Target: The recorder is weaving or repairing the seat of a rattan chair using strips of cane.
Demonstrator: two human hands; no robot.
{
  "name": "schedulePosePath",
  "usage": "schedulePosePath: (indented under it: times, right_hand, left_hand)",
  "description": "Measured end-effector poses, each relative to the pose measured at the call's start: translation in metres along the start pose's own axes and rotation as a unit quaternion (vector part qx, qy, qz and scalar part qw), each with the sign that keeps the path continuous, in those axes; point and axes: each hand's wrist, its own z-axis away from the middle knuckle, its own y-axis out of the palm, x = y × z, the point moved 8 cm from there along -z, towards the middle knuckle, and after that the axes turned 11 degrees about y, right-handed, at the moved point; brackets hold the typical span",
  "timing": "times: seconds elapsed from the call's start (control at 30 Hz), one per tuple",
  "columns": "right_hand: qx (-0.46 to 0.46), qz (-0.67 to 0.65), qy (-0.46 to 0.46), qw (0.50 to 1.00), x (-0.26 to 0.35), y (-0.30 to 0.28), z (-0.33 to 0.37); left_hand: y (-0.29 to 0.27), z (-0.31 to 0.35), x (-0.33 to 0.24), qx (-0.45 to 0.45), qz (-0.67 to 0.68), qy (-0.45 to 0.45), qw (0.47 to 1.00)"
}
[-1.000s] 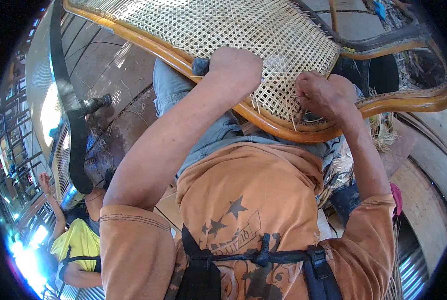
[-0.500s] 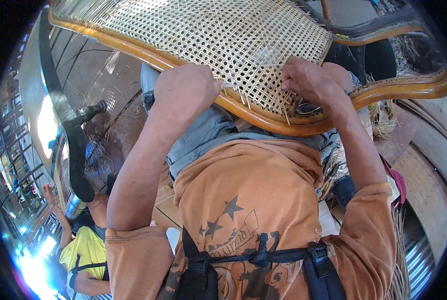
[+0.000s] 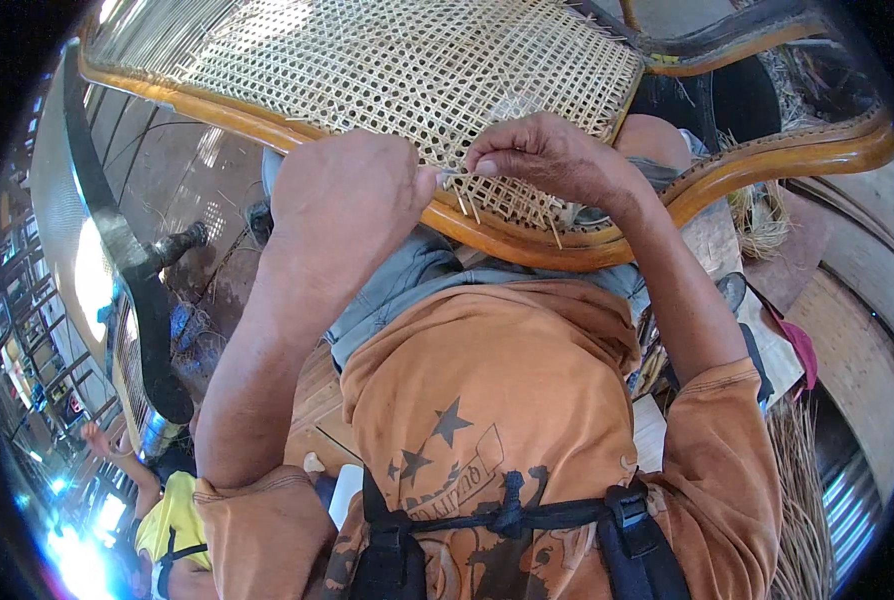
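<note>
A woven cane panel (image 3: 407, 75) in a varnished wooden frame (image 3: 542, 250) lies across my lap, with loose cane ends (image 3: 467, 205) sticking up along its near edge. My left hand (image 3: 352, 195) is closed in a fist at that edge, pinching a thin pale strip (image 3: 451, 172) between thumb and forefinger. It looks like cane, but it is too small to be sure. Facing it, my right hand (image 3: 562, 165) has thumb and forefinger pressed together at the strip's other end, just above the weave. The other fingers of my right hand are curled.
The frame's curved arm (image 3: 807, 165) extends to the right. Another dark-framed piece with a woven panel (image 3: 117, 235) stands at the left. A bundle of loose cane (image 3: 762, 225) lies on the right, with long strands (image 3: 802, 500) below. A person in yellow (image 3: 172, 520) sits at the lower left.
My right hand has moved left across the panel, from the right part of the weave to the strip by my left hand. The view has shifted slightly.
</note>
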Motion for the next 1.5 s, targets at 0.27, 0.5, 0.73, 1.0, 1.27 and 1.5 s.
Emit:
schedulePosePath:
  times: [0.27,0.5,0.73,1.0,1.27,1.5]
  right_hand:
    - [-0.065,-0.034,-0.019,0.997,0.003,-0.021,0.007]
    - [-0.153,-0.056,0.003,0.987,-0.01,-0.048,0.021]
    - [-0.303,0.24,0.089,0.918,-0.071,-0.086,0.077]
    - [-0.263,0.176,0.264,0.911,-0.092,-0.077,0.06]
    - [-0.141,0.089,0.391,0.905,-0.08,-0.075,0.06]
    - [-0.134,0.132,0.398,0.898,-0.096,-0.073,0.053]
  left_hand:
    - [-0.006,-0.034,0.0,-0.07,0.002,0.04,0.997]
    - [0.022,-0.061,0.012,-0.061,0.134,0.022,0.989]
    - [-0.019,-0.021,-0.011,-0.237,0.409,-0.057,0.879]
    - [0.069,-0.069,-0.049,0.03,0.091,0.054,0.994]
    - [0.079,-0.07,-0.029,0.194,0.289,-0.04,0.937]
    - [0.091,-0.072,-0.029,0.135,0.216,0.008,0.967]
